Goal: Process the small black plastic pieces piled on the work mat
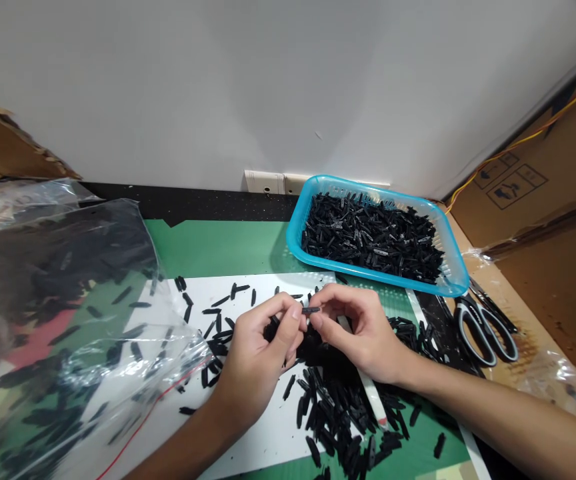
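Between the fingertips of both hands is a small black plastic piece (311, 310), thin and bar-shaped. My left hand (268, 333) pinches its left end. The right end is pinched by my right hand (355, 327), thumb and index finger together. Below and around the hands, many similar loose black pieces (335, 413) lie in a heap on a white sheet (258, 440) and a green mat (218, 247). Under my right hand, a pale flat stick (372, 397) is partly hidden.
A blue plastic basket (295, 247) full of black pieces stands at the back right. Scissors (485, 330) lie beside a cardboard box (528, 180). On the left, a clear zip bag (118, 267) holds more black pieces. A grey wall (168, 87) rises behind.
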Tool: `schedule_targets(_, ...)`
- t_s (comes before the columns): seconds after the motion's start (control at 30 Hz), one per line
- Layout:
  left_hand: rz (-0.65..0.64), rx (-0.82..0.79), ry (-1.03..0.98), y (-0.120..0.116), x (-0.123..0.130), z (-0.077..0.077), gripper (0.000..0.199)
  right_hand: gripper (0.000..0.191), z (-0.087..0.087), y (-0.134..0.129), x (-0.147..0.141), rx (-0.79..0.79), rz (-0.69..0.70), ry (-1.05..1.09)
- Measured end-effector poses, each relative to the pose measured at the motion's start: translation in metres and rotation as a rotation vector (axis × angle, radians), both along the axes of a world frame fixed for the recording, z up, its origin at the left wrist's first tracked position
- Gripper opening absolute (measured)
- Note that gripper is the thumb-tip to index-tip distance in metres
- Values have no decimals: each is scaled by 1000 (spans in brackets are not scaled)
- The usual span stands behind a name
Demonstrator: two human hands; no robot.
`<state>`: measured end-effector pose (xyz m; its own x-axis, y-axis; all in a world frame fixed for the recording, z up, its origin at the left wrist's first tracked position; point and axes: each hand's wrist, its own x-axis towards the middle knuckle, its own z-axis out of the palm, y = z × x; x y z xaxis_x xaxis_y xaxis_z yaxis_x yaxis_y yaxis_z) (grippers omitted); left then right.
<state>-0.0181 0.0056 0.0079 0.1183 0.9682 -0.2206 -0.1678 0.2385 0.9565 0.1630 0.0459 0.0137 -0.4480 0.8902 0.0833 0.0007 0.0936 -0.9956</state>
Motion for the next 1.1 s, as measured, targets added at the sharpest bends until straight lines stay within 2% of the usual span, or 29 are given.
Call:
schedule_targets(0.23,7,0,-58,0,-1,-2,44,10,-1,-4,0,125,25,-55)
schedule_targets(0.5,15,26,-56,-2,-1,-2,47,14,1,-9,0,291,35,-157)
schedule_targets(0.57,18,16,-64,-3,-1,0,46,13,4,-8,1,479,62,-240)
schedule_targets(0.63,14,6,-74,-3,-1,2,47,10,11,-2,6,813,55,-358)
schedule_targets(0.7,2,10,-75,-4,-1,4,46,5,22,8,13,1156,-37,-515)
schedule_targets(0.73,-1,14,-70,-4,-2,5,44,3,28,14,17,1262,-101,-599)
schedule_targets(0.77,1,16,-60,-4,-2,6,40,4,34,21,21,1281,-178,-726)
schedule_targets(0.83,12,9,-40,-5,-2,7,32,7,43,33,26,1212,-292,-897)
schedule_targets(0.9,15,-5,-31,-5,-1,8,32,14,45,39,29,1136,-299,-920)
schedule_targets(1.03,-6,8,-79,-5,-1,9,38,15,38,33,27,1067,-143,-731)
schedule_targets(1.1,-35,21,-108,-5,-1,9,43,17,34,26,23,974,-18,-580)
